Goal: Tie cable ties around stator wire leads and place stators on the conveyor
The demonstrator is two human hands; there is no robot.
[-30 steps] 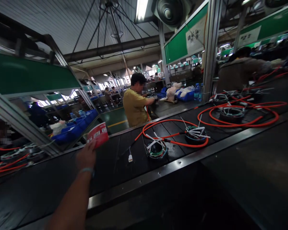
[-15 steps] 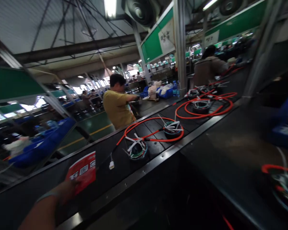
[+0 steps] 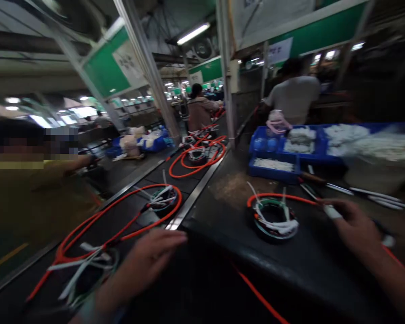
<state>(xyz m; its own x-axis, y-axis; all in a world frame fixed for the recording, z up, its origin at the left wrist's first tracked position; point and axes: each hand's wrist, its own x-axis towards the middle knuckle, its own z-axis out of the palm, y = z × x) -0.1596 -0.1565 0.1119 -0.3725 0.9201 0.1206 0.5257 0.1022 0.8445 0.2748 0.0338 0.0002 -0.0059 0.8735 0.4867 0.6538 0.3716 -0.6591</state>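
My left hand [image 3: 145, 261] reaches forward over the edge of the dark worktable [image 3: 229, 198], fingers stretched out and holding nothing. It lies between a stator ring with white leads [image 3: 87, 267] on the conveyor belt [image 3: 135, 180] and the table. My right hand [image 3: 354, 225] is curled on a small white connector [image 3: 331, 211] at the end of an orange cable [image 3: 283, 197]. That cable loops around a stator ring [image 3: 273, 220] lying on the worktable, just left of my right hand.
More stator rings with orange cable loops [image 3: 162, 198] [image 3: 197, 155] lie along the belt. Blue bins [image 3: 273, 150] with white parts and long tools [image 3: 327, 182] sit behind the ring. A co-worker in yellow [image 3: 23, 198] stands left; other people [image 3: 293, 96] [image 3: 199, 110] work farther off.
The view has swung right from the conveyor to the worktable. The red packet is gone from my left hand, which now reaches forward open. My right hand has come into view.
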